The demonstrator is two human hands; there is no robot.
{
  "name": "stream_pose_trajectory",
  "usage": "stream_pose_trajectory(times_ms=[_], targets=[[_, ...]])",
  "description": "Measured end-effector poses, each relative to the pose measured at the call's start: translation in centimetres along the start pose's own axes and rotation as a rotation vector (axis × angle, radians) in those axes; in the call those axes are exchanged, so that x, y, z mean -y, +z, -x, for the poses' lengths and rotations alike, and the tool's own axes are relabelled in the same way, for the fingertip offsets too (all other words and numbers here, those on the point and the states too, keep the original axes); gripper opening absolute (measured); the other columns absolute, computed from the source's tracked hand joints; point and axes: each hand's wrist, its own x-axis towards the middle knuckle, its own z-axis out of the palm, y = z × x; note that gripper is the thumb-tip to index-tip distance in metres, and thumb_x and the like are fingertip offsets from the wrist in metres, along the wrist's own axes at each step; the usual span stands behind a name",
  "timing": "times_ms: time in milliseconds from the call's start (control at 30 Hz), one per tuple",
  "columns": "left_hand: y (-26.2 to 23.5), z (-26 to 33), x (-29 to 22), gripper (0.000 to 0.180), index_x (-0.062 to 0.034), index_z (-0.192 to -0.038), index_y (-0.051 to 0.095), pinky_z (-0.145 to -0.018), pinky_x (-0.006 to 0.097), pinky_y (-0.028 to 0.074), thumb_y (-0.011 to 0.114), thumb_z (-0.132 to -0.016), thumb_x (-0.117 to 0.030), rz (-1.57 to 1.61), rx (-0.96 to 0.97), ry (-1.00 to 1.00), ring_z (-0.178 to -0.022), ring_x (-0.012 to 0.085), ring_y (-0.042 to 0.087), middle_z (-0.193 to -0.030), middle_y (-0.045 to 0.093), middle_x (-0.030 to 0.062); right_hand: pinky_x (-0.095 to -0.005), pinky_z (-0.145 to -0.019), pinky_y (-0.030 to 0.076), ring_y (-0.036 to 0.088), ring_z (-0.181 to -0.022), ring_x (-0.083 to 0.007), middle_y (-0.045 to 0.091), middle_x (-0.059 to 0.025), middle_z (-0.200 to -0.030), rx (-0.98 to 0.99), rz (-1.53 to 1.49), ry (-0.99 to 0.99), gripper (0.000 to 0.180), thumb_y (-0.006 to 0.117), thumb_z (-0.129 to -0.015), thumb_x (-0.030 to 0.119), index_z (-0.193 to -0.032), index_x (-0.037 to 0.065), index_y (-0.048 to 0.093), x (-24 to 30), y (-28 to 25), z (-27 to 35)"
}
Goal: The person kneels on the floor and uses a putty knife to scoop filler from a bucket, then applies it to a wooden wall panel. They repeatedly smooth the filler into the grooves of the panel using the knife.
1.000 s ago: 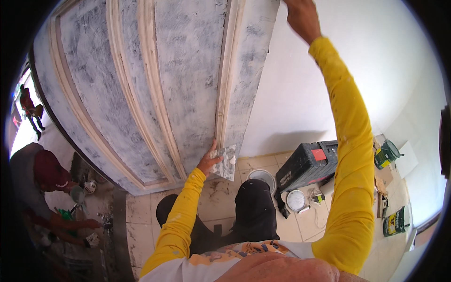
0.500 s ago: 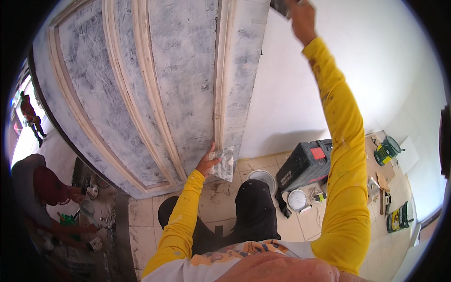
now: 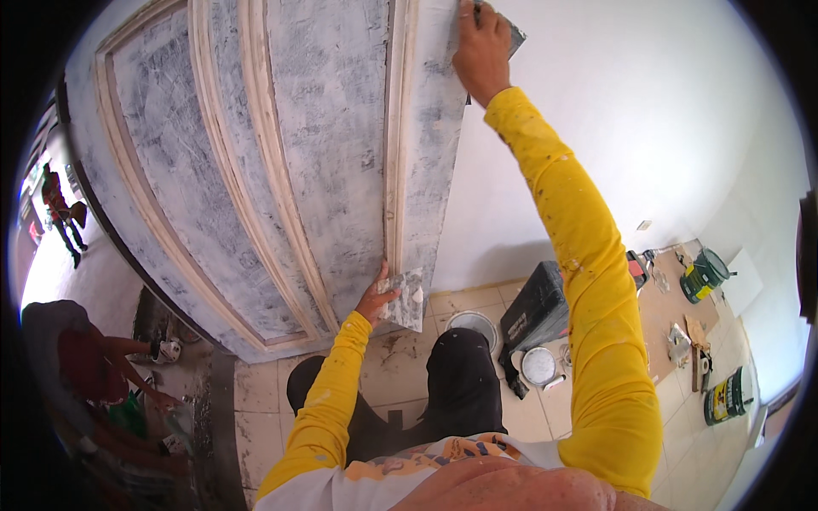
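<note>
My left hand (image 3: 373, 300) grips a flat, square putty plate (image 3: 406, 313) smeared with grey and white filler, low beside the right-hand edge of a large door (image 3: 332, 128). The door is coated in patchy white and grey filler and has pale wooden mouldings. Up high, my right hand (image 3: 482, 55) is closed around a dark flat scraper (image 3: 516, 38), at the door's right edge. Part of the scraper is hidden behind my fingers, so whether its blade touches the door I cannot tell.
A black case (image 3: 535, 298) stands by the white wall (image 3: 613, 111), near a bucket (image 3: 475, 324) and a white-lidded tub (image 3: 538, 364). Green pails (image 3: 704, 274) and scattered tools lie to the right. A crouching co-worker (image 3: 85, 358) is at lower left; another person (image 3: 60, 209) stands farther off.
My right hand has moved left with the scraper, from in front of the wall to the door's edge. My left hand stays nearly in place. The co-worker at lower left has shifted.
</note>
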Motion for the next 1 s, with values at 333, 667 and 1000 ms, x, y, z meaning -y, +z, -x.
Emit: stream_pose_trajectory(times_ms=[333,667,1000], targets=[[-2.0,-1.8,1.9,0.101,-0.0184,-0.164,0.009,-0.109,0.030,0.039,0.073,-0.087,-0.005,0.024,0.057,0.059,-0.126,0.0180,0.051,-0.151,0.045,0.0053,-0.0479,-0.095,0.045,0.056,-0.109,-0.0402,0.060,-0.0208,-0.124,0.211,-0.199,0.046,0.058,0.053,-0.076,-0.006,-0.132,0.006,0.061,-0.1,-5.2,3.8],[-0.9,-0.8,0.6,0.095,-0.0153,-0.163,0.015,-0.109,0.029,0.038,0.072,-0.088,-0.006,-0.065,0.012,0.087,-0.128,0.0175,0.050,-0.149,0.048,0.0044,-0.0444,-0.094,0.047,0.057,-0.109,-0.0384,0.061,-0.0160,-0.125,0.236,-0.111,-0.137,0.060,0.053,-0.078,-0.008,-0.135,0.010,0.059,1.1,-3.4,2.2],[0.6,4.6,-12.6,0.051,-0.0064,-0.136,0.062,-0.103,0.042,0.044,0.058,-0.086,-0.001,-1.270,-0.063,1.218,-0.122,0.0339,0.060,-0.133,0.065,0.0148,-0.0381,-0.097,0.049,0.060,-0.114,-0.0339,0.066,-0.0148,-0.125,0.584,-0.733,0.367,0.043,0.055,-0.089,-0.009,-0.128,0.007,0.065,5.2,-19.1,15.0]])
